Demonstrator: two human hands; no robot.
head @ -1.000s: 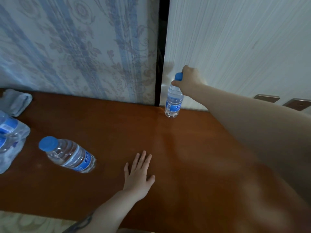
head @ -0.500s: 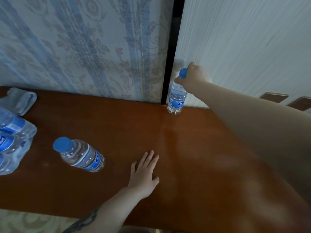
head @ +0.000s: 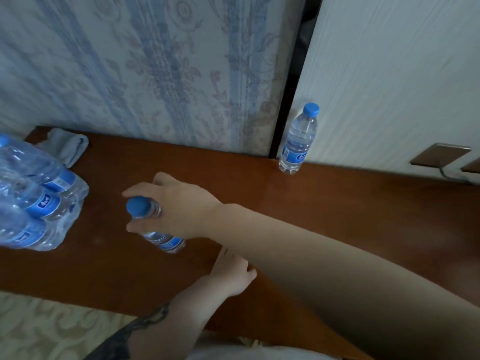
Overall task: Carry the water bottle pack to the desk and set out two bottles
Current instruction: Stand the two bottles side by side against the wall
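Patterned wallpaper and a pale panel back the brown desk (head: 337, 203). Bottle pack (head: 33, 201) lies at the desk's left end. First bottle (head: 298, 140) stands upright at the back, against the panel, untouched. Second bottle (head: 155, 224) lies tilted on its side; right hand (head: 176, 206) curls around its neck, just under the cap. Left hand (head: 233, 274) rests flat, loose, empty. Step in hand, as I judge: the second bottle. Next: lift, stand upright.

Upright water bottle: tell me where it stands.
The upright water bottle stands at the desk's far edge, right of centre, against the white panel, apart from both hands.
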